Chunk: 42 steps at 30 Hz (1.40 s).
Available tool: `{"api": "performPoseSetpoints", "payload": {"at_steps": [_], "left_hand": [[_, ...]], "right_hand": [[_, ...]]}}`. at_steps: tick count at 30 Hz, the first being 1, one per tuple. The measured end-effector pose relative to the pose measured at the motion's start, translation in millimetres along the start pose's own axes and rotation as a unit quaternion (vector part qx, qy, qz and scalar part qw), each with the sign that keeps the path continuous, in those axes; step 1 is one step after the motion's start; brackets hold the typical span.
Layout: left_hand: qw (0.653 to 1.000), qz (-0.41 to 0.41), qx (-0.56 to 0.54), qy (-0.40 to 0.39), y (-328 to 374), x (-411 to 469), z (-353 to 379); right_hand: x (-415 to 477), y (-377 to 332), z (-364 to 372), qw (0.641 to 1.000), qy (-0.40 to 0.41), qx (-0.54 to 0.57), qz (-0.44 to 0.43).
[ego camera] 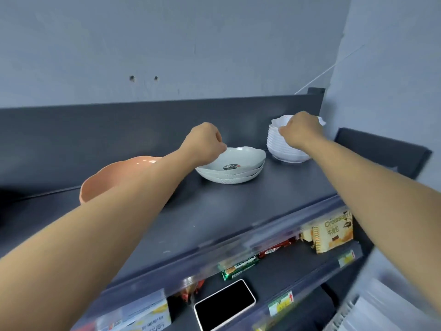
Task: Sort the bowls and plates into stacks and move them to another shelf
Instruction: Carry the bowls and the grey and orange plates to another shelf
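Note:
On the dark top shelf a stack of three pale grey shallow plates sits in the middle, a black sticker inside the top one. My left hand pinches the left rim of that top plate. At the back right stands a tall stack of several white scalloped bowls. My right hand grips the rim of the top bowl and hides part of it. A pink bowl rests at the left, partly behind my left forearm.
The shelf has a dark back panel and a raised side panel at the right. Below, a lower shelf holds snack packets, a green bar and a phone. A grey wall rises behind.

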<state>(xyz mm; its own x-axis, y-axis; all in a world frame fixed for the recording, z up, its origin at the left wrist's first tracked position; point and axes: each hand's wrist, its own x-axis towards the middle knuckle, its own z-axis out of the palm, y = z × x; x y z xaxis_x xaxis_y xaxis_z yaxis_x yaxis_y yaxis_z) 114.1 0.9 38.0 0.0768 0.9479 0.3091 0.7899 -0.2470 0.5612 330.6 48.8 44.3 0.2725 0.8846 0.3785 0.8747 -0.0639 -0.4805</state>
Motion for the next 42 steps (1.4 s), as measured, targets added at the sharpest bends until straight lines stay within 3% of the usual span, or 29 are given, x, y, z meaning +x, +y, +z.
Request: {"api": "performPoseSetpoints", "payload": {"at_steps": [12,18,24,36,42], "left_hand": [[0.999,0.000,-0.004,-0.043,90,97,106],[0.996,-0.063,-0.047,-0.040,107,142,138],[0.988,-0.129,-0.062,-0.054,111,171,155],[0.967,-0.189,-0.144,-0.094,111,198,169],[0.928,-0.262,-0.215,-0.153,111,201,173]], "right_hand": [[94,114,-24,0.998,0.006,0.031,0.048],[136,142,-14,0.993,-0.034,0.089,0.070],[163,150,4,0.957,-0.094,0.246,0.123],[193,151,25,0.937,-0.117,0.282,0.168],[190,147,29,0.883,-0.215,0.348,0.232]]}}
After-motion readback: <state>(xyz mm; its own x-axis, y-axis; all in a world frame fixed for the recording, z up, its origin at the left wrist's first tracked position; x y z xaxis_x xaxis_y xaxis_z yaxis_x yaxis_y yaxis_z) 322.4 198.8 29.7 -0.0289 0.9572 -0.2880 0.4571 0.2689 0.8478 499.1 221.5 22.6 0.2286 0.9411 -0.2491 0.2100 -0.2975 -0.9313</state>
